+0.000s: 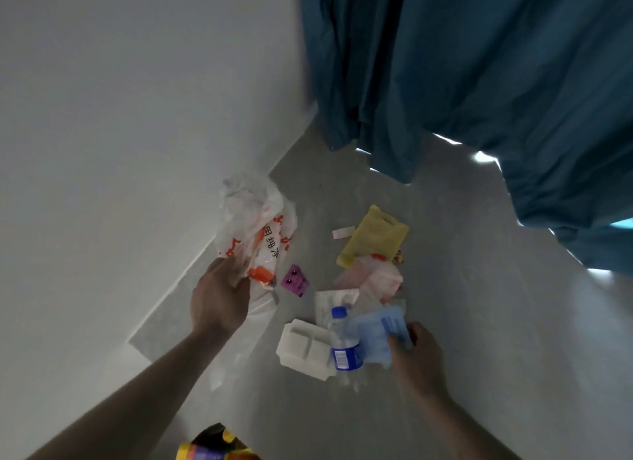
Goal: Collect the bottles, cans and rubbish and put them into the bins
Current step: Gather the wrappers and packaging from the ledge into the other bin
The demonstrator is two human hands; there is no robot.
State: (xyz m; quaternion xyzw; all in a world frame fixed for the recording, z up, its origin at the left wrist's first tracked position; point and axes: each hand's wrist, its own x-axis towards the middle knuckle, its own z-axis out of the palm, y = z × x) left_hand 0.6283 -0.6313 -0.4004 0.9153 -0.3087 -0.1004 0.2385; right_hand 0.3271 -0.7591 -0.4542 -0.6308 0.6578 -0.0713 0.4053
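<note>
Rubbish lies on the grey floor in a corner. My left hand grips the lower edge of a crumpled white plastic bag with orange print by the wall. My right hand pinches a pale blue packet. Beside it lies a clear water bottle with a blue cap and blue label, resting against a white foam tray. Further back lie a yellow bag, a pink-white plastic bag, a small purple wrapper, white paper and a paper strip.
A white wall runs along the left. A blue curtain hangs at the back and right, ending just above the floor. A yellow and purple printed object shows at the bottom edge. No bin is in view.
</note>
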